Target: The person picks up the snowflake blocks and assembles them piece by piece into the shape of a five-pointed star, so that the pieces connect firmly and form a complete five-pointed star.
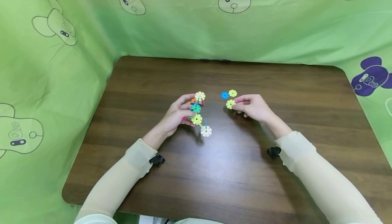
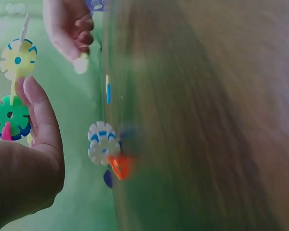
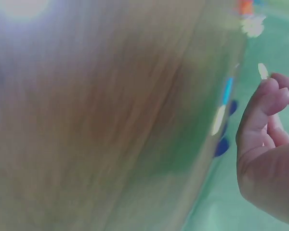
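My left hand (image 1: pixel 176 116) grips a chain of slotted plastic discs. In the left wrist view, a green disc (image 2: pixel 10 115) sits by the thumb with a pink disc (image 2: pixel 6 132) slotted in, and a yellow disc (image 2: pixel 18 60) stands above. At its near end is a white disc (image 1: pixel 206 131). By the left fingertips are a pale disc (image 1: pixel 200 96) and orange pieces (image 2: pixel 120 166); whether they join the chain I cannot tell. Between thumb and fingers, my right hand (image 1: pixel 255 107) pinches a single yellow disc (image 1: pixel 230 104), apart from the chain.
Just beyond the right fingertips, a blue disc (image 1: pixel 225 95) and another yellow disc (image 1: pixel 232 93) lie on the brown wooden table (image 1: pixel 245 183). Green printed cloth (image 1: pixel 183 30) hangs behind the table and at its left. Dark devices sit at both wrists.
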Demonstrator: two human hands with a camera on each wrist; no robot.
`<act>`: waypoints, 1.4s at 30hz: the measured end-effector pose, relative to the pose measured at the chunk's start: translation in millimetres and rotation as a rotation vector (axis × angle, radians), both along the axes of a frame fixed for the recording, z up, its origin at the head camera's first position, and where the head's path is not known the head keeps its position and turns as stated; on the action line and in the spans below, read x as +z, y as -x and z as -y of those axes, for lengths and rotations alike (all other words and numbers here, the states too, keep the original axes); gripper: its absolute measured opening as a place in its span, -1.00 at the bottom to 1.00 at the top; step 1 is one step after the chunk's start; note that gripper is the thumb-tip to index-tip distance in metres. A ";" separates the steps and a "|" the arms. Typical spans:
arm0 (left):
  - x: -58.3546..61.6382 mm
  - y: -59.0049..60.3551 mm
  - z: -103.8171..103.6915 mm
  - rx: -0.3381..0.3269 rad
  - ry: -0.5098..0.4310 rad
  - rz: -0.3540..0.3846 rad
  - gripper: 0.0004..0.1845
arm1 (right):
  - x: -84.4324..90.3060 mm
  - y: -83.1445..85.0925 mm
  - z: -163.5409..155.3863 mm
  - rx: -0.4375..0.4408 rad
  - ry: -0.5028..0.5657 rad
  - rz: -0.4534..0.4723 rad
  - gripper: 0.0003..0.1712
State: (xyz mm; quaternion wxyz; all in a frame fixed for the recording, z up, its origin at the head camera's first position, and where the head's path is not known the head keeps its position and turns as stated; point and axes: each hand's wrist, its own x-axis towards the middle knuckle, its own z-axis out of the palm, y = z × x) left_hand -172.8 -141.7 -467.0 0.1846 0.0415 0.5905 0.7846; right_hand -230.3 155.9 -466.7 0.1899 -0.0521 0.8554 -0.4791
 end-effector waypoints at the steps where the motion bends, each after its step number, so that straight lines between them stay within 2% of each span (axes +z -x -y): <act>1: 0.5 0.3 -3.2 -0.004 -0.001 -0.001 -0.33 | 3.0 -5.9 2.9 0.005 0.027 0.000 -0.58; 7: 0.9 0.5 -23.6 -0.038 0.011 -0.018 -0.35 | 16.0 -38.3 21.3 0.009 0.160 0.034 -0.65; 12: -0.5 -1.0 -39.1 -0.053 0.018 -0.031 -0.34 | 20.6 -53.4 24.2 -0.025 0.222 0.062 -0.67; 18: -2.7 -3.7 -45.8 -0.043 0.020 -0.040 -0.32 | 22.4 -57.8 26.2 -0.051 0.263 0.053 -0.67; 25: -4.4 -5.6 -51.0 -0.055 0.060 -0.040 -0.29 | 19.3 -59.3 27.3 -0.086 0.263 0.064 -0.65; 27: -4.5 -6.0 -51.6 -0.053 0.064 -0.043 -0.34 | 18.1 -60.0 28.1 -0.091 0.272 0.067 -0.65; 29: -4.4 -5.9 -52.4 -0.047 0.070 -0.046 -0.47 | 16.9 -60.9 28.9 -0.096 0.285 0.074 -0.66; 33: -4.9 -3.3 -55.6 0.000 0.133 -0.072 -0.71 | 15.7 -62.8 30.4 -0.095 0.302 0.078 -0.66; 42: -7.9 -0.2 -61.8 0.099 0.315 -0.152 -0.67 | 15.9 -65.8 34.7 -0.087 0.331 0.068 -0.68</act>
